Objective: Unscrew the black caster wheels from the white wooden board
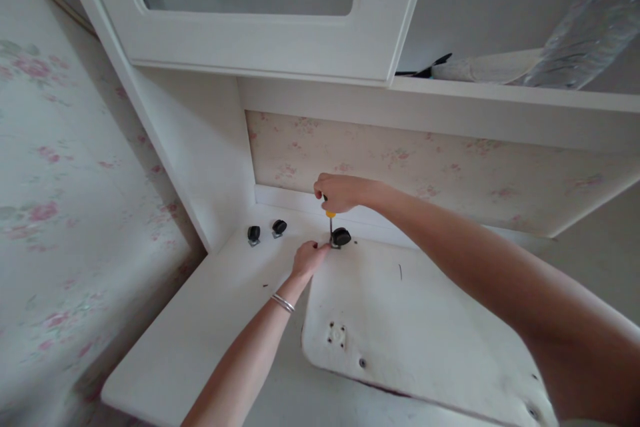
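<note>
My right hand (pixel 341 191) is closed around the handle of a screwdriver (pixel 331 223) with a yellow collar, held upright with its tip pointing down. The tip meets the metal bracket of a black caster wheel (pixel 341 236) that sits on the far corner of a white board (pixel 415 313). My left hand (pixel 309 258), with a silver bracelet (pixel 283 303) on the wrist, is closed in a pinch beside the caster's bracket at the screwdriver tip. What the fingers pinch is too small to make out.
Two more black caster wheels (pixel 254 234) (pixel 279 227) stand on the white desk surface (pixel 210 320) to the left. A small dark screw (pixel 265 285) lies on the desk. A white cabinet door (pixel 260 33) hangs above, with a shelf (pixel 500 97) at right.
</note>
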{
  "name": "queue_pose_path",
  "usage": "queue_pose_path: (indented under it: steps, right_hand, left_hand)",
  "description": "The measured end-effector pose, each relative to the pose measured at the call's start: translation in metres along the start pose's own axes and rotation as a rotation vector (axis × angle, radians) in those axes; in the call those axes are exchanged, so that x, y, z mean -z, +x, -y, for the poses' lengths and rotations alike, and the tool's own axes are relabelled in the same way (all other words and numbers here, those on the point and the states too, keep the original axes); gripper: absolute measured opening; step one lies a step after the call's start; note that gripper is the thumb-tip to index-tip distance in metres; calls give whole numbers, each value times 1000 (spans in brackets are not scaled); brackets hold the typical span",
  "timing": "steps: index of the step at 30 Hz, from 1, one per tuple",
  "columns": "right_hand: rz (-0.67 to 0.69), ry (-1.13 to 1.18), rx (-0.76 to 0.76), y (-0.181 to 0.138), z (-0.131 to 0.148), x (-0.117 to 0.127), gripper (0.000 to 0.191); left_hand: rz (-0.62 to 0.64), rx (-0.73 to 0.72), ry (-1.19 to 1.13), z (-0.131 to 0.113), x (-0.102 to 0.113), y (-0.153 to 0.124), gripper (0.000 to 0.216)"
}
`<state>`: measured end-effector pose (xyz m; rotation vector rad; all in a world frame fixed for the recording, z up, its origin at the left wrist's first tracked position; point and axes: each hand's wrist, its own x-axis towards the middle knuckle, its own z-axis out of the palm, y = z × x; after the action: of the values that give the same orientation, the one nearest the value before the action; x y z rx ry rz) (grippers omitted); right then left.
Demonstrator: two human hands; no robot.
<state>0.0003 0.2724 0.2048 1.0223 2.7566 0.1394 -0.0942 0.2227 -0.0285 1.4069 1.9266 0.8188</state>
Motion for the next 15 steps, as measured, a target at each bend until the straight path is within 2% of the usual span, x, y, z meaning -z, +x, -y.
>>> queue_pose_path:
  steps: [3,5,7,11,15]
  right_hand:
    - [-66,-21,-84,2,3,-5,41]
    - [-75,-39,-111,3,4,-6,38]
    - [-42,-35,-80,3,2,-4,35]
    - [11,17,4,2,-1,1,44]
    - [-40,-9,-110,4,2,0,50]
  left_hand:
    - [-1,5,6,1,-1,1,38]
    - [1,4,5,2,-1,1,38]
    - [2,2,1,2,-1,1,37]
    - [2,1,-4,2,0,0,37]
    - [-1,4,-6,2,-1,0,37]
